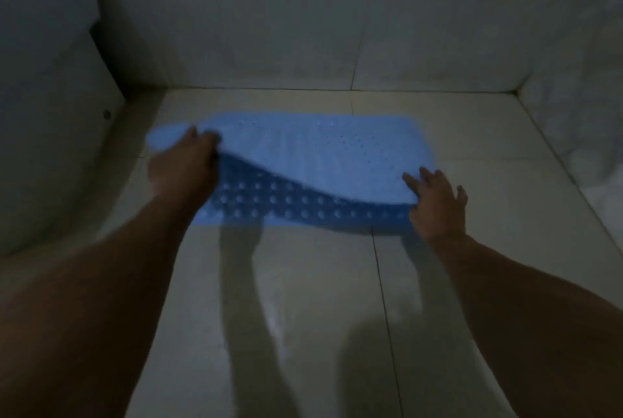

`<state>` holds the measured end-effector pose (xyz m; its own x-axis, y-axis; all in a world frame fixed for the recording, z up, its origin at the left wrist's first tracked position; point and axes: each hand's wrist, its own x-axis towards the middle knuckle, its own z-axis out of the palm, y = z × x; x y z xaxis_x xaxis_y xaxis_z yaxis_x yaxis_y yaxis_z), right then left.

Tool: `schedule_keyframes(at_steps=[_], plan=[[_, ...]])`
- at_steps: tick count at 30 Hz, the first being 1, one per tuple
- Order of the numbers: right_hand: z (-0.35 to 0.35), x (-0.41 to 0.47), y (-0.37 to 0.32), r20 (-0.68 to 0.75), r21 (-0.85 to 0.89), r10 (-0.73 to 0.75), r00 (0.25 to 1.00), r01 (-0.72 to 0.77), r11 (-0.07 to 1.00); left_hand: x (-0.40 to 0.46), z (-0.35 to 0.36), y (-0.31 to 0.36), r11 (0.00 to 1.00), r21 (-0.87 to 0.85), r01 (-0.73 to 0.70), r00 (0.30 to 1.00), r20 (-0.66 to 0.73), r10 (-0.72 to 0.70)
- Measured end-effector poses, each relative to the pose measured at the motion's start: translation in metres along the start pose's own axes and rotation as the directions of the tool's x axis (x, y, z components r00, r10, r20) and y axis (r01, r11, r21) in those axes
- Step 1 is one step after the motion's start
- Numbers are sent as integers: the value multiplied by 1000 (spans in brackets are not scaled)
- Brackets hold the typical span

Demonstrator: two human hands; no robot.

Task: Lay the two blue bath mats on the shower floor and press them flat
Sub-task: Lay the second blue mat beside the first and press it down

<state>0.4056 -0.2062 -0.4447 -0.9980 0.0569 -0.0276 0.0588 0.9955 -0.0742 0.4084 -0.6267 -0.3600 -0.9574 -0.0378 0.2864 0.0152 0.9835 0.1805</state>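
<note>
We are partway through the first mat (303, 151): it sits on the tiled floor (303, 316) near the back wall (303, 30), its far half lying down while the near edge is lifted and curled, showing a darker underside with rows of round suction cups.

Our left hand (183, 165) grips the mat's left end, fingers curled round the raised edge (the blur hides the fingertips themselves). Our right hand (436, 202) rests on the right near corner with fingers spread and fairly straight, touching or pressing the mat rather than pinching it, as far as we can tell.

So the laying of this mat looks nearly done, but the near edge is not yet down and nothing has been pressed flat along its length. The second mat is nowhere in view, so by our judgement more than half the task remains: lower this edge, press it, then fetch, lay and press the other.
</note>
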Motion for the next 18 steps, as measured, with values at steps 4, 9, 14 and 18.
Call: schedule_keyframes(at_steps=[4, 9, 14, 18], plan=[[46, -111, -5, 226, -91, 73, 971, -54, 994, -133, 30, -50, 998, 14, -61, 964, 261, 55], [88, -196, -9, 562, -118, 125, 818, -70, 990, -228, 63, -66, 990, 68, 125, 735, 664, -139], [64, -182, -19, 502, -16, 21, 865, -14, 1000, -203, 55, -51, 990, 123, 75, 781, 610, -135], [78, -143, -58, 252, 57, 23, 968, -39, 998, -168, 90, -43, 987, 0, 159, 858, 495, -138]])
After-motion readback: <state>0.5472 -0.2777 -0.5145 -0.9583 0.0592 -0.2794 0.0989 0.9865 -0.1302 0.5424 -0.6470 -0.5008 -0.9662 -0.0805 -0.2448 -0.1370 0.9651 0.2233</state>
